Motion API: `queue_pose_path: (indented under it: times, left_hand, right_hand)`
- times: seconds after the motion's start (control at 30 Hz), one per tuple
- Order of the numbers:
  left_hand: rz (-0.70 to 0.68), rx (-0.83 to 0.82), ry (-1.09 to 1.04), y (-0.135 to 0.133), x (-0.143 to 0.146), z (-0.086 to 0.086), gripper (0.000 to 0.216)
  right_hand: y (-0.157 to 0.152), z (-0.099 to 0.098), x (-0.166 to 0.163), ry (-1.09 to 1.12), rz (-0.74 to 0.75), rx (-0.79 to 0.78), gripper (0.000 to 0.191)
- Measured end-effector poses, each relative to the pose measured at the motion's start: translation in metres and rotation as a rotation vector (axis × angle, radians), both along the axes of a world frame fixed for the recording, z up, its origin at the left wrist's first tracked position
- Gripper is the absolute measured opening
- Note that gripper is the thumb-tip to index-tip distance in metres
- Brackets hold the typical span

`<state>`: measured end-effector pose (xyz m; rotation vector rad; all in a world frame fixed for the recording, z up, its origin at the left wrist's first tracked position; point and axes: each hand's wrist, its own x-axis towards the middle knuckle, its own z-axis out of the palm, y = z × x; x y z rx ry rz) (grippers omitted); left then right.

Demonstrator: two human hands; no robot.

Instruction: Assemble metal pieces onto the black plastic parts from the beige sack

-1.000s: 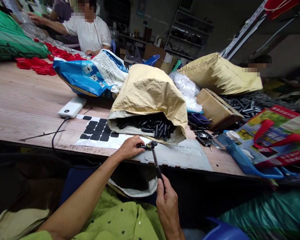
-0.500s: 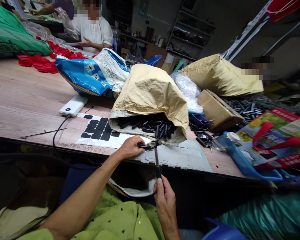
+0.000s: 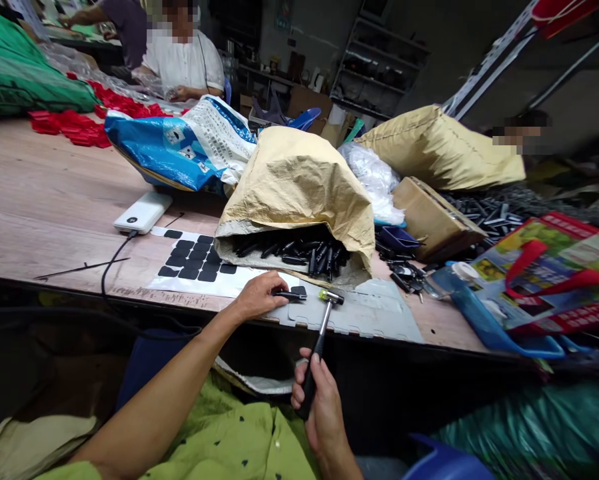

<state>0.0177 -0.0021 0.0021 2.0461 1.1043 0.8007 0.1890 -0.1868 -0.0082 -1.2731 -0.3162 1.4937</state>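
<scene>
At the table's front edge my left hand (image 3: 262,295) is closed on a slim black part (image 3: 292,296), holding it level over the grey mat (image 3: 369,310). A black square pad lies just behind that part. My right hand (image 3: 322,393) grips the black handle of a small hammer (image 3: 323,327). The hammer's head, with a yellowish face on one side, is over the mat, right of the black part and apart from it. Behind both hands a tan paper sack (image 3: 299,173) lies with its mouth towards me, full of similar black pieces (image 3: 324,257).
Left of the sack are a sheet with black square pads (image 3: 192,257) and a white power bank (image 3: 142,212) with a cable. A wooden block (image 3: 434,220) and a colourful bag (image 3: 559,280) in a blue tray stand right. A co-worker in white (image 3: 184,63) sits across the table.
The hammer head has moved off the black part, to the right and slightly towards me. My left hand stays in place with the part. The co-worker's hands have shifted.
</scene>
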Motion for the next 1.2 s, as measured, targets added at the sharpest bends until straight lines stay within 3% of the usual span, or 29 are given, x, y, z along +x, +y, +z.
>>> queue_pose_path:
  times: [0.23,0.47,0.7,0.87,1.03,1.13,1.2]
  left_hand:
    - [-0.036,0.054,0.024,-0.001,-0.001,0.002,0.015]
    - [-0.116,0.145,0.096,-0.004,-0.002,0.008,0.041]
    - [-0.174,0.157,0.138,-0.044,-0.014,0.022,0.027]
    - [-0.174,0.249,0.28,-0.076,-0.022,0.012,0.014]
    - [-0.126,0.352,0.362,-0.093,-0.019,-0.005,0.013]
    - [-0.066,0.362,0.289,-0.089,-0.014,-0.004,0.016]
    - [0.051,0.366,0.231,-0.074,-0.012,0.002,0.016]
  right_hand:
    - [0.0,-0.002,0.001,0.062,0.018,-0.02,0.058]
    - [0.0,-0.004,0.002,0.092,0.015,0.002,0.055]
    - [-0.001,-0.006,0.003,0.063,0.02,0.011,0.059]
    - [-0.001,-0.007,0.004,0.067,0.019,0.013,0.059]
    - [-0.002,-0.008,0.005,0.059,0.019,0.016,0.059]
    - [-0.002,-0.009,0.005,0.051,0.018,0.019,0.06]
    - [-0.002,-0.009,0.005,0.045,0.018,0.016,0.06]
